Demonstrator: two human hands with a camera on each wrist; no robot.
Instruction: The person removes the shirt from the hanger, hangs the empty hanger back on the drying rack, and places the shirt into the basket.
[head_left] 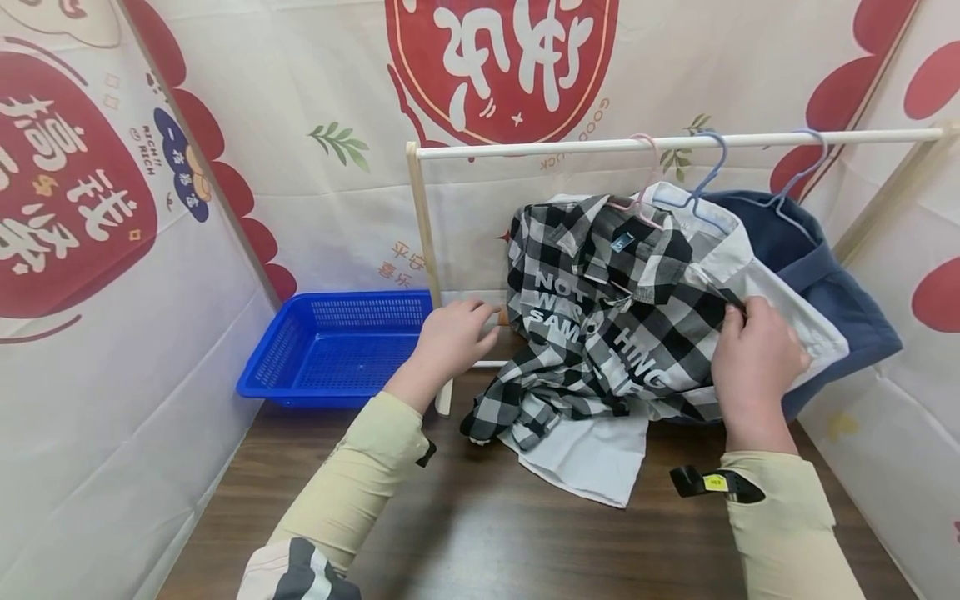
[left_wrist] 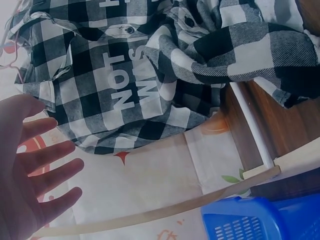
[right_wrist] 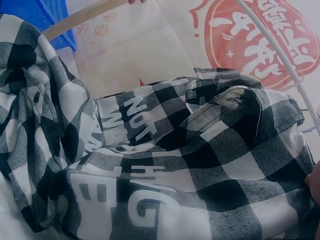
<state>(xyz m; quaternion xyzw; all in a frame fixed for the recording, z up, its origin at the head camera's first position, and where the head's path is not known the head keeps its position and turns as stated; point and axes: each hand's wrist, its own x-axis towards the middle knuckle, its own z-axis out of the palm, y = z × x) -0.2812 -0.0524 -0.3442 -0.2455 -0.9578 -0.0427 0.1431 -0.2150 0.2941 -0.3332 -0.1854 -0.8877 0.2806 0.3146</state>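
A black-and-white checked shirt with white lettering hangs from a pink hanger on the rail. My right hand pinches the shirt's cloth at its right shoulder side; only a sliver of that hand shows at the edge of the right wrist view. To the left of the shirt my left hand is held with fingers spread and nothing in them. In the left wrist view those fingers are extended beside the shirt's collar end. The shirt's lower part and sleeve are bunched up in folds.
A white shirt and a dark blue garment hang behind on blue hangers. The white rail stands on wooden posts. A blue basket sits at the left on the brown table. Printed cloth walls surround it.
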